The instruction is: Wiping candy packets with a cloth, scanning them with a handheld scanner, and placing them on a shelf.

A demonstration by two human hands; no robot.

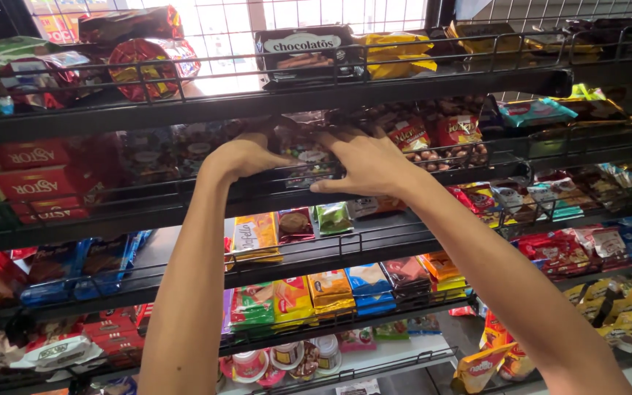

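Observation:
Both my arms reach up to a black wire shelf (272, 196) of snack packets. My left hand (239, 156) and my right hand (366, 164) are close together on a pale, printed snack packet (307, 155) standing in the second shelf row from the top. Each hand's fingers curl around the packet's sides; the fingertips are partly hidden behind the shelf above. Dark chocolate-coloured packets (184, 150) stand to the left of it, and red packets of round sweets (433, 135) to the right.
Several tiers of black wire shelves hold packets: red boxes (34, 179) at left, a dark biscuit box (303, 47) and yellow bags (396, 51) on top, green, yellow and blue packs (309, 292) lower down, round tubs (287, 358) at the bottom.

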